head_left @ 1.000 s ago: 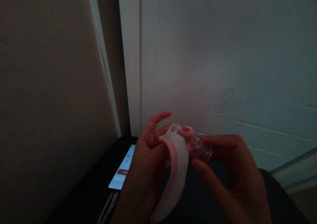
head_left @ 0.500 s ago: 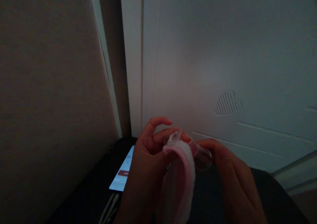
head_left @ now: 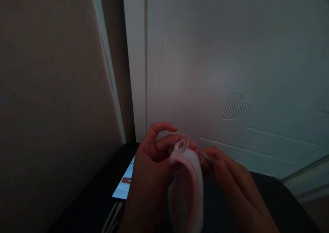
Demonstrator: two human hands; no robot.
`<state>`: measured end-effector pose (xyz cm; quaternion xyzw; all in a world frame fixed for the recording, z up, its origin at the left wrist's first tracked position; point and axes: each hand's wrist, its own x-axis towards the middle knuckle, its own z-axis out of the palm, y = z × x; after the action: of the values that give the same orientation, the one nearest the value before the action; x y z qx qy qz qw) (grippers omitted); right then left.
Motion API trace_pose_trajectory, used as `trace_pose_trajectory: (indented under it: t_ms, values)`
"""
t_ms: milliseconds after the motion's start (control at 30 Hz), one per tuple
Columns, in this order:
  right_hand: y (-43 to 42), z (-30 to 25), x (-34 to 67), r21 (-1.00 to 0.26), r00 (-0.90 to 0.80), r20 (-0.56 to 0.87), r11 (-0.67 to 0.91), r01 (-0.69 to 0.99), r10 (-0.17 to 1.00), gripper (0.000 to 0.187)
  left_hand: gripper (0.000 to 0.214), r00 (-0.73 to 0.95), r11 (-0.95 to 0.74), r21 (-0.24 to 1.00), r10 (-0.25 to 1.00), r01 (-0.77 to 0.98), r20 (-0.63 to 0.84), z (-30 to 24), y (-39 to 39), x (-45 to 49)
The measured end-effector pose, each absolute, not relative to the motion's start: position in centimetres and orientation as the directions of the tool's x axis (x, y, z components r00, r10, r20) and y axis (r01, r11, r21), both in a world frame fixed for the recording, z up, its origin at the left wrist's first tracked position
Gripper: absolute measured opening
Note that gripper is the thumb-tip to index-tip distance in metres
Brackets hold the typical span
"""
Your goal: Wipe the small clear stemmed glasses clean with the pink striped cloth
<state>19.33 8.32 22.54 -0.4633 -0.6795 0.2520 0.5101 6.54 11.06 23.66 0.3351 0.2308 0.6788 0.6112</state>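
Observation:
A curved pink-and-white fleecy band [head_left: 196, 181] hangs down in front of me, its inner side pink and its edge white. My left hand [head_left: 151, 157] is closed on its upper end, thumb against the fabric. Beside those fingers a small clear plastic loop [head_left: 181, 145] lies over the top of the band. Past the band, my right hand [head_left: 235, 178] pinches the rim of a clear, rounded plastic piece [head_left: 207, 156], which now shows nearly edge-on. How the plastic joins the band is hidden by my fingers.
On the dark tabletop [head_left: 221, 205] a phone [head_left: 125, 183] with a lit screen lies at the left, partly behind my left hand. White cables [head_left: 112, 216] lie nearer to me. A pale panel [head_left: 200, 65] with an embossed heart [head_left: 235, 106] stands behind; a brownish wall [head_left: 56, 89] is at the left.
The clear rounded plastic piece has turned from face-on to nearly edge-on in my right fingers. My right hand has moved slightly left and down; my left hand keeps its grip.

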Motion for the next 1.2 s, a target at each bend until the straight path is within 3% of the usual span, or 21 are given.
trace_pose_trajectory:
  t_ms: [67,233,367,467,533,700,867,1000,1200]
  values:
    - [8.5,22.6,19.1,-0.818,-0.012,0.470,0.441,0.369,0.882,0.036,0.034,-0.069,-0.201,0.747,0.977,-0.634,0.204,23.6,11.0,6.7]
    - [9.0,22.3,19.9,-0.804,0.145,0.448,0.327,0.497,0.882,0.021,0.031,-0.296,-0.401,0.854,0.904,-0.331,0.310,23.1,10.6,7.4]
    - [8.6,22.7,20.6,-0.765,0.182,0.517,0.356,0.537,0.836,0.013,0.034,-0.392,-0.466,0.885,0.813,0.006,0.431,22.9,10.1,7.7]
    - [8.3,23.2,20.3,-0.768,0.099,0.525,0.420,0.483,0.846,0.011,0.030,-0.351,-0.481,0.854,0.778,0.198,0.520,22.6,9.8,7.4]
    - [8.2,23.4,19.9,-0.781,0.056,0.510,0.435,0.449,0.858,0.010,0.024,-0.235,-0.540,0.805,0.772,0.246,0.590,22.5,9.6,7.1]
    - [8.3,23.4,19.8,-0.791,0.032,0.489,0.428,0.437,0.872,0.009,0.008,-0.279,-0.516,0.739,0.703,0.434,0.655,22.8,9.5,7.0]
    - [8.0,23.1,19.8,-0.763,0.043,0.517,0.438,0.475,0.855,0.006,0.011,-0.241,-0.548,0.743,0.718,0.384,0.654,22.7,9.9,6.9]
    - [8.2,22.8,19.3,-0.742,0.101,0.556,0.437,0.508,0.825,0.023,0.018,-0.218,-0.615,0.726,0.697,0.306,0.683,22.4,10.1,6.8]
    - [8.3,22.9,19.0,-0.557,0.048,0.695,0.495,0.666,0.717,0.023,0.030,-0.313,-0.567,0.806,0.744,0.171,0.590,22.7,9.5,7.5]
